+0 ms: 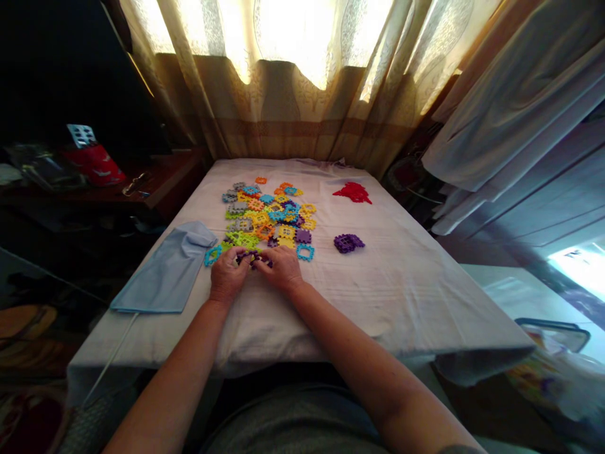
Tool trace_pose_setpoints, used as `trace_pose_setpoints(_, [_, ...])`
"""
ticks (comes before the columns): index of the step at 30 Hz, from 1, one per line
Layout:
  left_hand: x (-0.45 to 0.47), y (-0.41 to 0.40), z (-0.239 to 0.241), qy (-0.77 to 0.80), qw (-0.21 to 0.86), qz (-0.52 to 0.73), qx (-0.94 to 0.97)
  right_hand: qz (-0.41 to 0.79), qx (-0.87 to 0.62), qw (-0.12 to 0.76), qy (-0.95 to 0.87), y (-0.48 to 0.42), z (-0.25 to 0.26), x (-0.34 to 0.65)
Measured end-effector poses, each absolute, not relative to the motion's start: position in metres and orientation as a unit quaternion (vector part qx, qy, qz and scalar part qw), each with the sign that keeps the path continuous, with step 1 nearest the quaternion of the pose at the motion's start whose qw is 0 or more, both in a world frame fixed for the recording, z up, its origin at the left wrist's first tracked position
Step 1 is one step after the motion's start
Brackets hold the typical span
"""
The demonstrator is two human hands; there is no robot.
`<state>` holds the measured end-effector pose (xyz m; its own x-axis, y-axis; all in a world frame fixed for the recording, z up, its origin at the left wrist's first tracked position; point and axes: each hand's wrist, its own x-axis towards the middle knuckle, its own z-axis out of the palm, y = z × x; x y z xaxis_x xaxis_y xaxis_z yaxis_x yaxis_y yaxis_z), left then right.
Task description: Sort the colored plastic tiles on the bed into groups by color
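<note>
A sheet-covered bed (401, 296) is set before beige curtains (283, 120) backlit by a bright window (293, 31); a dark wooden shelf (163, 183) is seen at left.

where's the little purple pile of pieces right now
In the head view, the purple pile lies on the white cloth, right of the mixed-colour heap, nearer than the red pile, apart from the right hand.

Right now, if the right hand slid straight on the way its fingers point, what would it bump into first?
Probably the dark purple pieces between it and the left hand; the right hand already seems to touch them. Just past lies the pile of coloured pieces, though depth is unclear.
</note>
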<state>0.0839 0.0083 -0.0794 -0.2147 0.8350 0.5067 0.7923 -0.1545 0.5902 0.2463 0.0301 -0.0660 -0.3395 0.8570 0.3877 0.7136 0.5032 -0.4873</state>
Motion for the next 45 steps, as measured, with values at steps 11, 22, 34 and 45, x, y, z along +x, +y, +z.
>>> trace_pose_setpoints(11, [0.083,0.009,-0.080,0.629,0.050,0.464,0.622,0.169,-0.508,0.367,-0.760,0.041,-0.076,0.246])
trace_pose_setpoints(22, [0.083,0.009,-0.080,0.608,0.020,0.370,0.702,0.068,-0.665,0.436,-0.603,0.082,-0.072,0.374])
trace_pose_setpoints(34, [0.086,0.008,-0.085,0.624,-0.018,0.292,0.725,0.015,-0.783,0.421,-0.457,0.091,-0.092,0.442])
trace_pose_setpoints(45, [0.089,0.007,-0.087,0.666,-0.042,0.259,0.698,-0.038,-0.672,0.432,-0.600,0.071,-0.083,0.409])
